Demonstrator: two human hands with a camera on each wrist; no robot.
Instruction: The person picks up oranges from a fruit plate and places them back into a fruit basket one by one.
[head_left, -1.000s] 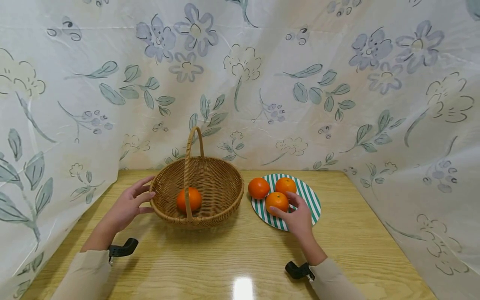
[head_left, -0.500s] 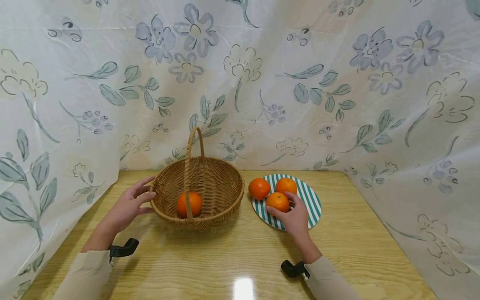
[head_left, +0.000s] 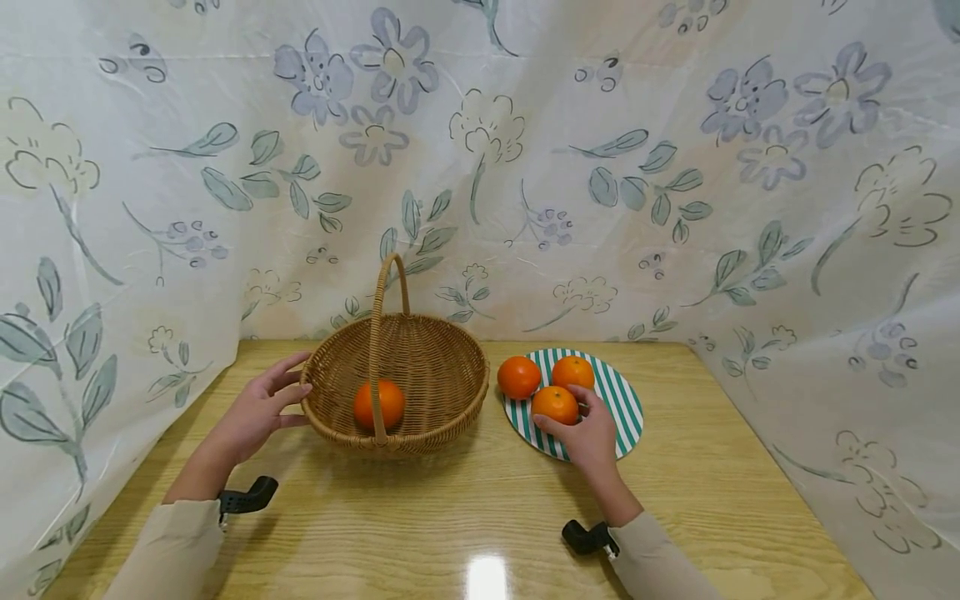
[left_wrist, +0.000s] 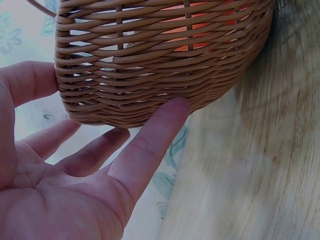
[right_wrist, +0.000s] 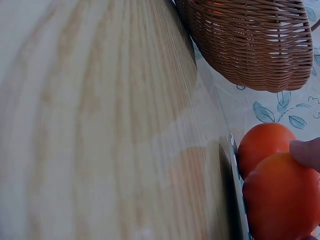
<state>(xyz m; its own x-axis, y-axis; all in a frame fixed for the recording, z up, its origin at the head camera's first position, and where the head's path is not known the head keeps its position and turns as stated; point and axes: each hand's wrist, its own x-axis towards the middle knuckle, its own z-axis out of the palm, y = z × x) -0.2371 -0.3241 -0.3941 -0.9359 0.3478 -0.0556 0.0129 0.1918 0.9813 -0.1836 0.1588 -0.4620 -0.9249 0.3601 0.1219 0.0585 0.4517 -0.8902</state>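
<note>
My left hand rests against the left side of a wicker basket with a tall arched handle. In the left wrist view its nearly straight fingers touch the outer weave. One tangerine lies inside the basket, partly behind the handle. My right hand holds the nearest tangerine on a round green-and-white striped plate, thumb at its left and fingers at its far right. Two more orange fruits, a left one and a back one, sit close by.
The wooden table ends at a floral curtain behind and at both sides. The basket's right rim stands a short gap from the left fruit. A black wrist camera is strapped at the left sleeve, another wrist camera at the right.
The right hand has shifted slightly left and its fingers have closed in around the near tangerine. The left hand, basket and other fruits have stayed where they were.
</note>
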